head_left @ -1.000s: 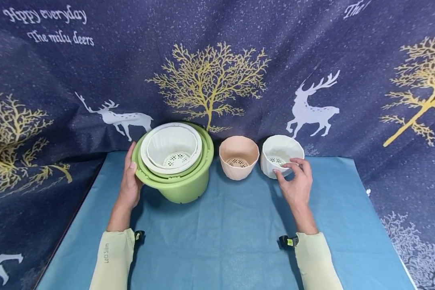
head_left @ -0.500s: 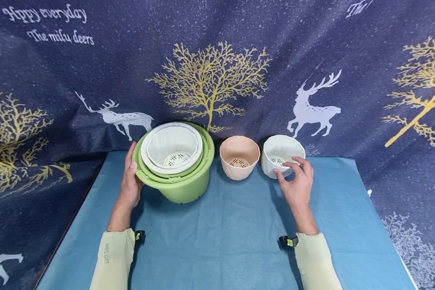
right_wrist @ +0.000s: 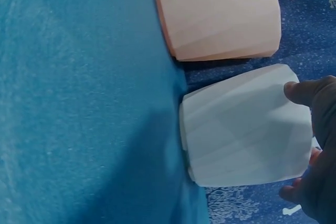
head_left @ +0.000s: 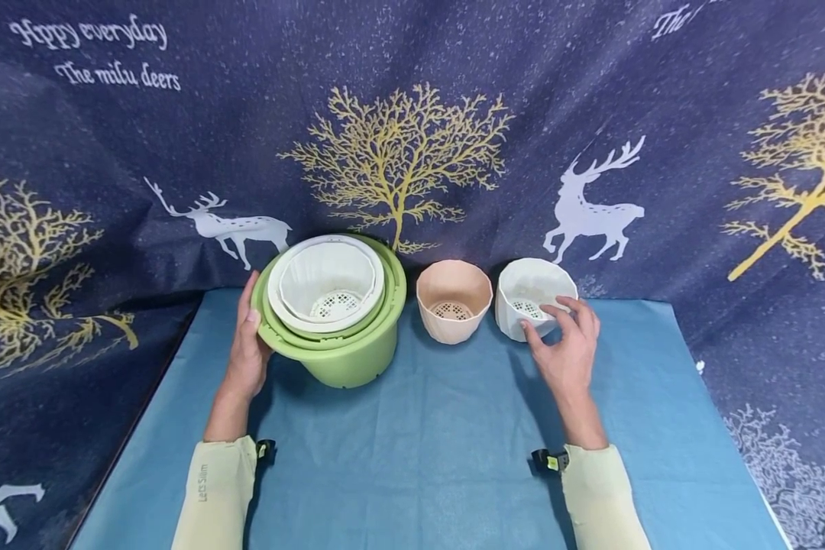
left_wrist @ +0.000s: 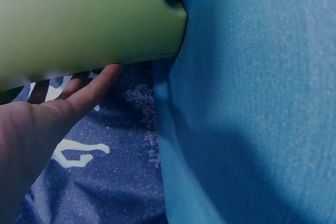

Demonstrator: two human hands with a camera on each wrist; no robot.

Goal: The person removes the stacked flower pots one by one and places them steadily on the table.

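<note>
My left hand [head_left: 245, 347] rests at the left side of a large green flower pot [head_left: 351, 359], its thumb at the rim. In the left wrist view, straight fingers [left_wrist: 94, 90] touch the green wall. Nested inside that pot are another green rim and white pots [head_left: 326, 279] with a perforated bottom. My right hand [head_left: 569, 344] pinches the near rim of a small white faceted pot [head_left: 512, 325] at the right. The right wrist view shows the thumb [right_wrist: 299, 92] on its outer wall and fingertips by the rim. The white pot stands upright on the cloth.
A small pink faceted pot [head_left: 454, 325] stands between the green stack and the white pot. Blue cloth [head_left: 412, 458] covers the table. Right behind the pots hangs a dark blue curtain [head_left: 454, 53] printed with deer and trees.
My right hand shifts very slightly to the right at the white pot. The left hand and the pots stay in place; the head view tilts a little.
</note>
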